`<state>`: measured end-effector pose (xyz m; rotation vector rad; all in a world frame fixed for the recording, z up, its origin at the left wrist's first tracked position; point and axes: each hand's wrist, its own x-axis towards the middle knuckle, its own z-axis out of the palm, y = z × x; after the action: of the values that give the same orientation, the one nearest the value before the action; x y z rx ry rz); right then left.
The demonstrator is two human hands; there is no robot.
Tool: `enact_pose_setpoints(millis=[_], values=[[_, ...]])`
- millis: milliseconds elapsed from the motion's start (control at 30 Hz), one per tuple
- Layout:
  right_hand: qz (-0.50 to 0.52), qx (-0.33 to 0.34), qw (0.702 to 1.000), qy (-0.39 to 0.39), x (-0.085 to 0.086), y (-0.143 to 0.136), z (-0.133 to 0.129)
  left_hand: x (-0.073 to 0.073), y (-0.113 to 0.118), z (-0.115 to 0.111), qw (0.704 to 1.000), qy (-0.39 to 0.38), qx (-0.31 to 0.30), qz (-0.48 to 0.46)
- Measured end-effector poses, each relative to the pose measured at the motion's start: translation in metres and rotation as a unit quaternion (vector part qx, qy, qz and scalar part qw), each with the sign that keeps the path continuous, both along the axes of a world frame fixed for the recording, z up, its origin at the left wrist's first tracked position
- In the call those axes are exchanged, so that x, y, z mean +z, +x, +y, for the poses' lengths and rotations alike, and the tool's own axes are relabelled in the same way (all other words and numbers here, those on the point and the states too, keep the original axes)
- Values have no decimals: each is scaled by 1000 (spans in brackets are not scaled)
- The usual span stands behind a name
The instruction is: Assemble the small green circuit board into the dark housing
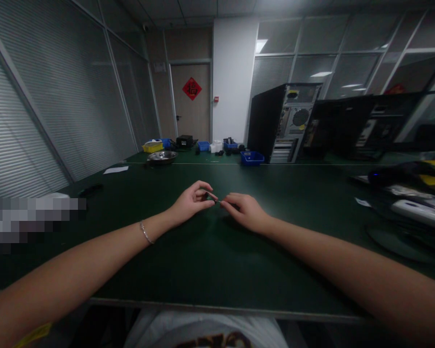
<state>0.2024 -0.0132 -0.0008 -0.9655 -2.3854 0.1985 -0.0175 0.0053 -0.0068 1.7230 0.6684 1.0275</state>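
Observation:
Near the middle of the green table (203, 270), my left hand (194, 200) pinches a small dark object (214, 200) between thumb and fingers. A thin piece reaches from it toward the right. My right hand (244, 210) is just beside it, with thumb and forefinger pressed together at the end of that thin piece. The fingertips of the two hands are a small gap apart, a little above the tabletop. What the small object is cannot be made out.
A round metal tray (162, 157) and a yellow bin (152, 146) stand at the back left. A blue bin (252, 158) sits before a black computer tower (268, 123). White paper (116, 169) lies left; a white device (422, 213) and cables lie right.

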Motion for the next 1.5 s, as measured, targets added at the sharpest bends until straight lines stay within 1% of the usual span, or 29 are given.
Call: enact_pose_setpoints(millis=[167,300,533,633,800,967,1267,1500], values=[[-14,-10,1000,-9,2,0,-2,-1,-1,3,999,27,18,27],[-13,-13,1000,-9,3,0,-3,-1,-1,2,998,30,23,48],[-21,-40,999,-14,1,2,0,6,1,-6,999,-31,26,36],[-25,-43,999,-14,0,2,0,7,0,-7,998,-42,25,39],[-31,-35,999,-22,1,2,0,4,-1,-5,998,-56,12,33],[-42,-29,999,-10,1,2,0,2,0,-4,996,-82,4,25],[-57,-38,998,0,2,1,-3,0,0,-3,996,-81,5,25],[-27,-10,1000,-9,2,1,-3,-5,-1,1,991,-132,-11,-17]])
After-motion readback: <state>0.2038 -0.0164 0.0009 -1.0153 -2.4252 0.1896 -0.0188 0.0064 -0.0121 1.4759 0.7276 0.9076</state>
